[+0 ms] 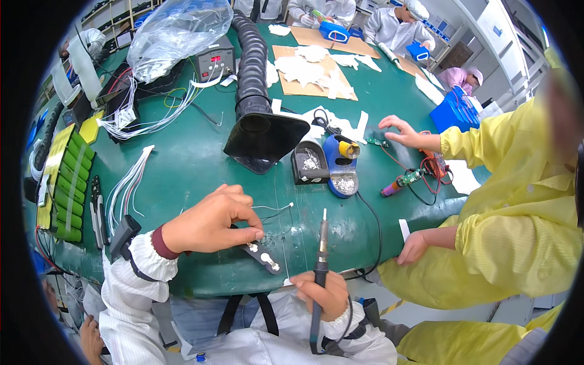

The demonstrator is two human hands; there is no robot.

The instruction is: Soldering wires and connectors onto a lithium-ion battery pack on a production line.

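Observation:
My right hand [328, 295] is wrapped around a soldering iron [320, 261], whose pale tip points up and away from me. My left hand [213, 222] pinches thumb to forefinger on thin wires [277, 210], which run to a small white connector [291, 205]. Just under those fingertips lies a short black strip [264, 258] with silvery pads, partly covered by the hand. Whether the fingers also touch the strip is hidden. Beyond the iron stand a blue iron holder [334, 152] and a black tray of solder scraps [302, 173].
A black fume hose hood [264, 140] hangs over the green table [182, 158]. Left are a green battery pack [72, 185], pliers [97, 207] and a white wire bundle [128, 179]. The soldering station [215, 61] stands behind. A yellow-sleeved co-worker [499, 182] handles a circuit board at right.

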